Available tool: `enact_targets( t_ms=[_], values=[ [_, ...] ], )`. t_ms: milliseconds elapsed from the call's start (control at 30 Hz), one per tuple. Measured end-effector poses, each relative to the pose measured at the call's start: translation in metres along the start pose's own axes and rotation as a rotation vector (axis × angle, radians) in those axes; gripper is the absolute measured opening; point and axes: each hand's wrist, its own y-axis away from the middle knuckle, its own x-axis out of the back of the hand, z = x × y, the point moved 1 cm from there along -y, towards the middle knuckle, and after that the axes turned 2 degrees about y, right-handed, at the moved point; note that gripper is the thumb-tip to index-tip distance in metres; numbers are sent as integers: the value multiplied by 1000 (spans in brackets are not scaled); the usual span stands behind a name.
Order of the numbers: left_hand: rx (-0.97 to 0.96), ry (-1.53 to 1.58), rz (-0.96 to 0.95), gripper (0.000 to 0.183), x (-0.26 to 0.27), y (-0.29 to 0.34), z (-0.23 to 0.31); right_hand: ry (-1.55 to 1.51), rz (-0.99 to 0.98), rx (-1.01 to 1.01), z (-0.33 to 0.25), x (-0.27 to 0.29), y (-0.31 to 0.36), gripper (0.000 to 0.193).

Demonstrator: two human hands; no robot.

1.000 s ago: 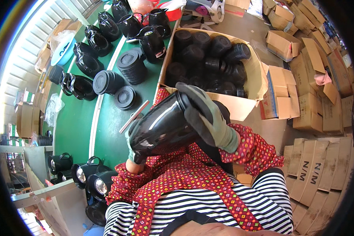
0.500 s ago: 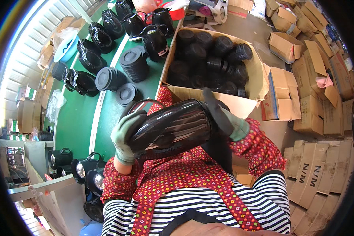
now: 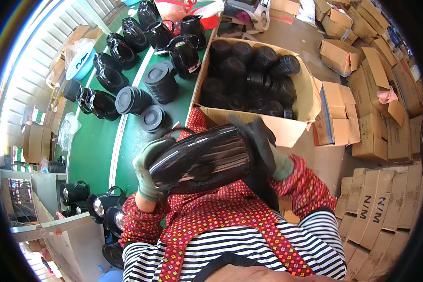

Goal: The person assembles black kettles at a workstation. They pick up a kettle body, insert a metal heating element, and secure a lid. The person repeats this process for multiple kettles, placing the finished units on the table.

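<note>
A glossy black jug (image 3: 202,160) lies sideways in front of my chest, its handle side turned away from me. My left hand (image 3: 152,167), in a green glove with dark-coated fingers, holds its left end. Around the right end my right hand (image 3: 263,150), gloved the same way, is wrapped; its fingers are slightly blurred. Whether a separate round cap sits under that palm is hidden. On the green table beyond the jug lie a single round black cap (image 3: 152,118), a tilted stack of caps (image 3: 132,100) and a taller stack (image 3: 160,83).
Several black jugs (image 3: 110,75) stand along the green table (image 3: 91,143). An open carton (image 3: 254,113) full of black cap stacks is just ahead to the right. More jugs with silvery insides (image 3: 98,206) lie at lower left. Cardboard boxes (image 3: 371,207) pile up on the right.
My right hand has shifted on the jug's right end, its fingers now more bent over it. The jug has tipped slightly and moved a little left. My left hand keeps its hold.
</note>
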Motion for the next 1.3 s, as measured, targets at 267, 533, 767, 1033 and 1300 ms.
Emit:
enact_targets(
  t_ms=[267,533,767,1033,1300],
  values=[
    [-388,-414,14,45,-8,-13,8,-33,-85,27,15,8,14,62],
    [402,786,-87,71,-31,45,-106,45,-85,361,-32,-1,-3,80],
    [-331,-436,-60,60,-8,-20,-13,-411,74,-350,19,-5,14,59],
    [405,928,-381,65,-61,14,-60,473,-367,585,-50,11,-19,106],
    [292,661,-439,70,-56,22,-95,383,-265,744,-43,10,-22,97]
  ],
)
